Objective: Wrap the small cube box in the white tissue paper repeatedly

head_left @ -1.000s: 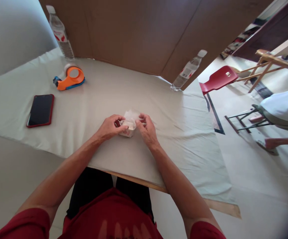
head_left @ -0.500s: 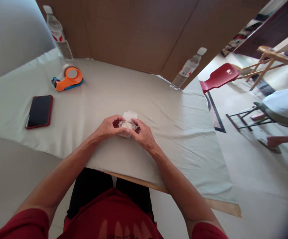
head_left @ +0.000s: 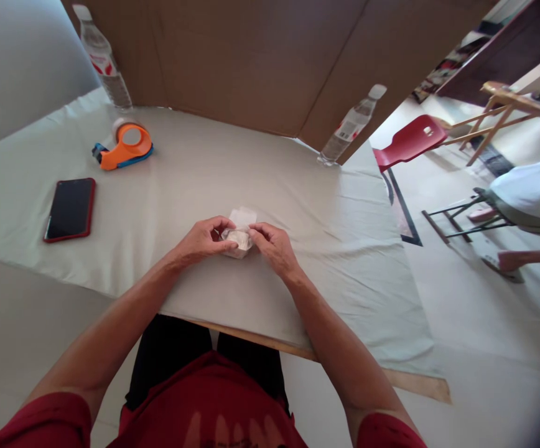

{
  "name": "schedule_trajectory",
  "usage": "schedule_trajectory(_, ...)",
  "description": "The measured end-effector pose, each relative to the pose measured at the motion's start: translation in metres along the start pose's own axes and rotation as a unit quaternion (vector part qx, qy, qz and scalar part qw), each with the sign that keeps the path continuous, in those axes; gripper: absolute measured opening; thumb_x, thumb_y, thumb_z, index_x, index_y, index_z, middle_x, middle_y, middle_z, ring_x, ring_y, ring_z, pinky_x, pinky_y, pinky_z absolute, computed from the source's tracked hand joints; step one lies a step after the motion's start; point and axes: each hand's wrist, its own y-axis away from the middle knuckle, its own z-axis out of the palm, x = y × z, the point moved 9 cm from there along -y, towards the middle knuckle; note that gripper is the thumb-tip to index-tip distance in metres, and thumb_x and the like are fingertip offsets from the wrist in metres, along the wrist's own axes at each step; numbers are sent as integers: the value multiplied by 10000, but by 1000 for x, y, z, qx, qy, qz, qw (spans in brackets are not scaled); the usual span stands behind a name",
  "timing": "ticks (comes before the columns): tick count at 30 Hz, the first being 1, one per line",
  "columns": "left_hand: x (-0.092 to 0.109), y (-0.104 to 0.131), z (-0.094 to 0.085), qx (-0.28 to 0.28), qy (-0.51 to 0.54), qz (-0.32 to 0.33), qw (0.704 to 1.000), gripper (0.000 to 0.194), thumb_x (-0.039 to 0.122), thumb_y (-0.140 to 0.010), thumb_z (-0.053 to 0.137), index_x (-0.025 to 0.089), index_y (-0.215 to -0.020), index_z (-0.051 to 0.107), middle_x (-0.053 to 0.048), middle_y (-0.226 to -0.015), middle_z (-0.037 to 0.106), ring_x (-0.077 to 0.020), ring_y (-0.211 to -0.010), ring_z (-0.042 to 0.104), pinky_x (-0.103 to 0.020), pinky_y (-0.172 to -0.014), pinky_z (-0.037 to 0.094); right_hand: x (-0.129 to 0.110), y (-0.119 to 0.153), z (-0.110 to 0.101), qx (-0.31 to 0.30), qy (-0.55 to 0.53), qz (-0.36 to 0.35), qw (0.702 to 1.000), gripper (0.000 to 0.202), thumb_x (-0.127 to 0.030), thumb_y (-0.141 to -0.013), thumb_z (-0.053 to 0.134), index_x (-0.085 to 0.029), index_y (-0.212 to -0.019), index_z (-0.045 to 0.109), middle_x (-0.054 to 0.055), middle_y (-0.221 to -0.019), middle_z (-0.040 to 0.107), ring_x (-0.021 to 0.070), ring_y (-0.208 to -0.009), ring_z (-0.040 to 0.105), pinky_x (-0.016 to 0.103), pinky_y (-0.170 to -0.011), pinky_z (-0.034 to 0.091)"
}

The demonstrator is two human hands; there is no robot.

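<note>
A small clear box [head_left: 238, 252] with its flap raised at the back sits on the cloth-covered table, near the front edge. Inside it is a pale, crumpled wrapping [head_left: 239, 237]. My left hand [head_left: 207, 239] grips the box's left side, thumb along the front and fingers behind. At the right rim, my right hand [head_left: 272, 244] has its thumb and forefinger pinched together on the edge of the wrapping; the fingertips partly hide what they hold.
An orange tape dispenser [head_left: 127, 147] and a black phone with a red edge [head_left: 70, 209] lie at the left. Bottles [head_left: 106, 68] [head_left: 350, 127] stand against a brown cardboard panel [head_left: 251, 56]. A person [head_left: 531, 199] sits beyond the table's right side.
My right thumb has moved back and right from the box's front to its right rim, where the fingers now pinch. My left hand stays at the left side.
</note>
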Motion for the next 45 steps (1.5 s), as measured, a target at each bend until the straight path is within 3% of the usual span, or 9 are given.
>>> schedule_trajectory(5,1,2,1,-9,-7,25,1000,453,430,-690,768,156,-1043,697,5,-765,632,-104,-634,502,-226,-605,430,-2,-5,0,5,15,8,1000,275,-386,-836,541,-167,-785,699,-14,-633,553,129,-621,480,259,-611,382)
schedule_trajectory(11,4,1,5,-31,-21,63,997,398,400,-704,775,173,-1027,719,-1,-797,632,-108,-668,517,-231,-635,441,-9,-8,8,-21,58,-7,998,244,-338,-837,522,-178,-719,663,3,-659,590,141,-661,511,264,-644,378)
schedule_trajectory(16,8,1,4,-19,7,112,994,353,383,-692,793,178,-972,727,-116,-1234,644,-102,-733,566,-239,-656,482,-15,-14,14,-64,109,-27,992,245,-319,-839,509,-185,-678,636,-15,-598,527,129,-609,446,260,-606,337)
schedule_trajectory(21,-2,0,10,-42,30,44,998,401,376,-709,782,149,-1033,715,-27,-836,672,-114,-684,555,-243,-657,466,-17,-21,18,-88,153,-28,984,234,-272,-823,512,-182,-637,622,-11,-589,539,130,-609,461,264,-599,319)
schedule_trajectory(26,-2,0,11,-46,62,17,997,408,383,-679,784,144,-1000,707,-8,-790,642,-114,-671,544,-245,-652,451,-18,-24,15,-82,160,-25,983,174,-271,-818,550,-183,-759,688,9,-703,656,138,-662,544,263,-646,378)
schedule_trajectory(31,-3,-1,12,-48,63,-1,997,441,417,-657,796,143,-986,695,24,-717,571,-102,-632,489,-231,-610,399,1,-34,-23,20,86,19,996,224,-333,-836,540,-171,-751,670,39,-752,697,133,-633,609,260,-633,449)
schedule_trajectory(33,-4,-2,11,-45,57,-6,997,441,411,-653,793,144,-989,695,28,-714,561,-100,-631,480,-228,-605,388,17,-39,-30,22,90,70,993,185,-299,-798,566,-167,-712,661,37,-708,685,127,-567,602,247,-558,428)
schedule_trajectory(40,-6,-2,11,-46,65,-10,997,437,407,-650,801,146,-986,699,24,-727,583,-98,-626,495,-226,-597,398,38,-55,-1,-45,52,165,984,175,-317,-730,655,-176,-640,601,-36,-491,537,84,-422,443,222,-417,283)
schedule_trajectory(45,-8,-3,13,-50,90,-11,995,449,421,-660,798,144,-997,690,22,-726,588,-104,-631,512,-227,-596,410,21,-57,8,-43,-3,88,995,241,-345,-664,690,-196,-578,521,-71,-517,453,77,-514,378,235,-500,294)
